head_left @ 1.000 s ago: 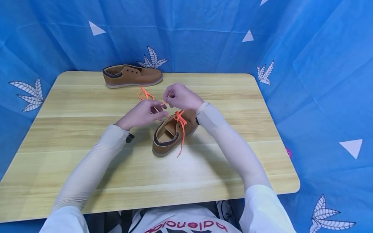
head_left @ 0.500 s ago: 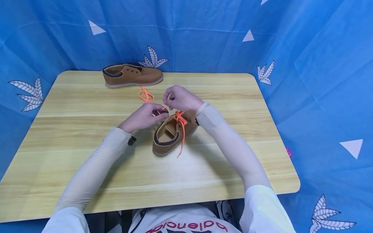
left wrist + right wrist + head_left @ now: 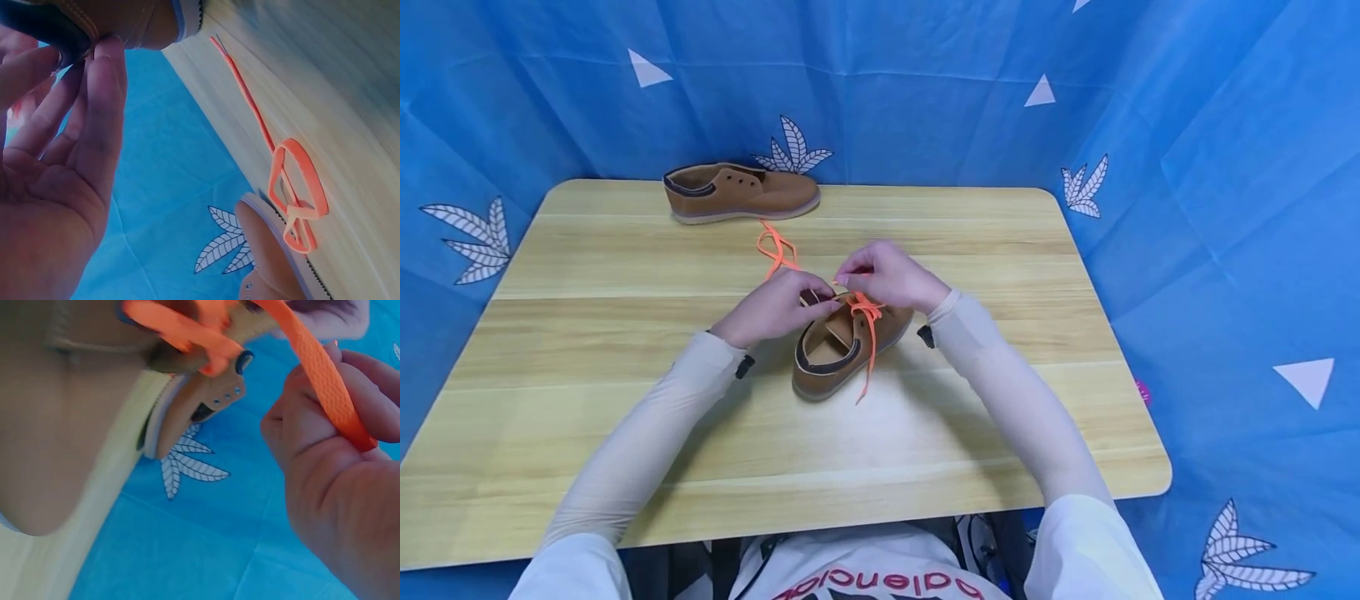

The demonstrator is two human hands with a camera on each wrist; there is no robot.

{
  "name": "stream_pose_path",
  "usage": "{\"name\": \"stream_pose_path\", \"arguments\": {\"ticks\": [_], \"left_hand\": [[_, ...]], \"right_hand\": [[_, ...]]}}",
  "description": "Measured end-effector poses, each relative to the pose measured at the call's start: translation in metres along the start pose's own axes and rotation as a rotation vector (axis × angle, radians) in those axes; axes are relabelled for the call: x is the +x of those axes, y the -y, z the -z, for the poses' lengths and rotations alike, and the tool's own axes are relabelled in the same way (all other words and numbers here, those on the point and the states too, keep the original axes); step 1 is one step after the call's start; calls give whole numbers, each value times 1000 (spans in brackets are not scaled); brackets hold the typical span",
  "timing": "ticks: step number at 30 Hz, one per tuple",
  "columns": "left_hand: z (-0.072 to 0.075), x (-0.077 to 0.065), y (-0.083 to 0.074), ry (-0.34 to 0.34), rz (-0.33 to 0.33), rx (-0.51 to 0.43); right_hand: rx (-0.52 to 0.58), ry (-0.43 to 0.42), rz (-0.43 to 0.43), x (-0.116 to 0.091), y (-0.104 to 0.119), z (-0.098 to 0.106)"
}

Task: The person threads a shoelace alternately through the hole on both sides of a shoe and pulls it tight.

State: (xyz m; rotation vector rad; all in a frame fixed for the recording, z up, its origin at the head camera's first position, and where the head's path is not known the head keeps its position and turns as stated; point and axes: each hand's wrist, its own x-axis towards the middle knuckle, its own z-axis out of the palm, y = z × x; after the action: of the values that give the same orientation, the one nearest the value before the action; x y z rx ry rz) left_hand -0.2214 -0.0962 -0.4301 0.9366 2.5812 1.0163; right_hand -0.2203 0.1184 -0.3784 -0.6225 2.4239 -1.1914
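Note:
A brown shoe (image 3: 820, 385) stands on the table, heel toward me, with an orange lace (image 3: 867, 312) threaded at its front and one end hanging down the right side. My left hand (image 3: 775, 308) pinches the far-left edge of the shoe opening; the left wrist view shows thumb and fingers (image 3: 107, 94) at the dark-lined edge. Above the eyelets, my right hand (image 3: 891, 275) grips the other length of lace, which runs as an orange band (image 3: 319, 375) into the curled fingers in the right wrist view. The lace tip is hard to make out.
A second brown shoe (image 3: 782, 197) with bare eyelets lies along the table's back edge. In front of it, a loosely looped orange lace (image 3: 780, 250) rests on the wooden table (image 3: 625, 333). A blue patterned curtain (image 3: 925, 100) borders the table.
My right hand has moved right and toward me, now closer over the shoe's eyelets. My left hand has shifted slightly toward me and right, onto the shoe's edge.

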Motion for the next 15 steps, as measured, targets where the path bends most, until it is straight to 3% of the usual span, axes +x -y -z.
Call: {"name": "stream_pose_path", "arguments": {"ticks": [10,15], "left_hand": [[2,-3,5,-8,12,-23],[4,-3,4,-6,26,-23]], "right_hand": [[-29,-40,-90,-10,-14,-18],[133,-58,-96,-12,-20,-19]]}}
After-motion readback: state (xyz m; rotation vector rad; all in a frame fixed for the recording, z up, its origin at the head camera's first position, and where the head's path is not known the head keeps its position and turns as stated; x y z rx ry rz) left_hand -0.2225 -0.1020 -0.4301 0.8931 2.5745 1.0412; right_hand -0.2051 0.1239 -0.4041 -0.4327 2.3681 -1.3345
